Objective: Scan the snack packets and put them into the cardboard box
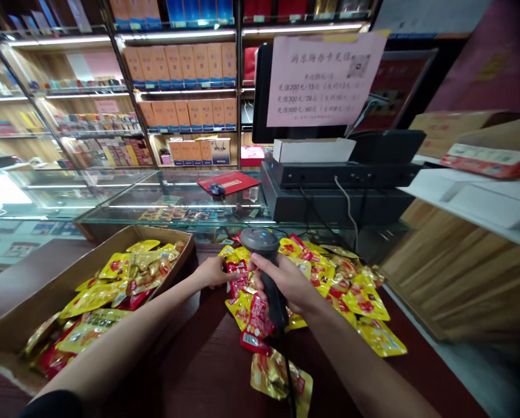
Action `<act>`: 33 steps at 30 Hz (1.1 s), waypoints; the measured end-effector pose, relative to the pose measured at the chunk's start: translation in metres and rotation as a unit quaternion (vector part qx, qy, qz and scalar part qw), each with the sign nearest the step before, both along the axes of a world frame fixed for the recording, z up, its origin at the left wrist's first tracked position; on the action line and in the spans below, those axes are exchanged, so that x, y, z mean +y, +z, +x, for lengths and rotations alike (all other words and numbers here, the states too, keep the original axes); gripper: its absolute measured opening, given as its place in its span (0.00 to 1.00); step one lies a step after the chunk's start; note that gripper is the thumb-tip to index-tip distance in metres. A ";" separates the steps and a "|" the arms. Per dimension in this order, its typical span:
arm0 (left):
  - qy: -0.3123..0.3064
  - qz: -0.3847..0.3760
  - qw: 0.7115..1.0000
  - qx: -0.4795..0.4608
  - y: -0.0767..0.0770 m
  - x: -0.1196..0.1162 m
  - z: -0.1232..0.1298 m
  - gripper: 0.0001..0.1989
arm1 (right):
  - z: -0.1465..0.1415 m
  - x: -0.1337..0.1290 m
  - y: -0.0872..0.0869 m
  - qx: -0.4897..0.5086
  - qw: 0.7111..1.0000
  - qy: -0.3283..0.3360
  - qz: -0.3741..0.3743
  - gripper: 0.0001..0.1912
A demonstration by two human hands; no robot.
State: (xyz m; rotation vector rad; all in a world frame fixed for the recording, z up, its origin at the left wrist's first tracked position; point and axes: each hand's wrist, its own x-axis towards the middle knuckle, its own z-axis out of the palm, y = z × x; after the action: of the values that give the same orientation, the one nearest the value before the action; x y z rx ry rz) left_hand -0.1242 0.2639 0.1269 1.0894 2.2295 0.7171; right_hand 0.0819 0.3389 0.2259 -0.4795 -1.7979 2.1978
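My right hand (288, 281) is wrapped round the handle of a black handheld barcode scanner (260, 239), whose head has a small blue light. The scanner's cord hangs down toward me. To its left, my left hand (214, 271) has its fingers closed at the edge of a red snack packet (239, 277), with the thumb on its front. Under and around both hands lies a pile of yellow and red snack packets (364, 299). Another red packet (257, 322) sits below the scanner head. Nearest to me is a gold packet (279, 377).
An open cardboard box (133, 232) of similar packets stands at left on the dark red table (176, 360). Behind are a glass counter (124, 197), a mouse (217, 188), and a monitor (262, 87) bearing a pink paper sign (325, 78). A wooden cabinet (451, 273) borders the right.
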 end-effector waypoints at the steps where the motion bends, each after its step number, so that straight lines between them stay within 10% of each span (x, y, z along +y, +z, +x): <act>1: -0.003 0.015 1.000 0.024 -0.002 0.000 0.000 0.19 | -0.001 0.000 -0.001 -0.001 1.000 -0.002 -0.001 0.18; 6: 0.010 0.045 0.998 0.053 -0.008 0.002 0.002 0.18 | -0.002 -0.002 -0.003 -0.021 1.000 0.000 -0.014 0.18; 16: 0.063 0.131 0.940 -0.308 0.015 0.000 -0.004 0.26 | -0.005 -0.005 -0.008 -0.041 0.999 0.004 -0.022 0.18; 22: 0.062 0.187 0.925 -0.325 0.044 -0.016 -0.026 0.26 | -0.010 -0.010 -0.019 -0.064 0.997 0.009 -0.040 0.20; 33: 0.087 0.156 0.917 -0.358 0.045 -0.016 -0.024 0.26 | -0.006 -0.013 -0.020 -0.062 0.996 0.021 -0.054 0.20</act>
State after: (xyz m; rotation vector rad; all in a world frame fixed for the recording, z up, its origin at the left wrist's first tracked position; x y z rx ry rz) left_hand -0.1477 0.2484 0.1723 0.6074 1.6116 1.3352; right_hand 0.0763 0.3260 0.2059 -0.6192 -1.7705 2.3524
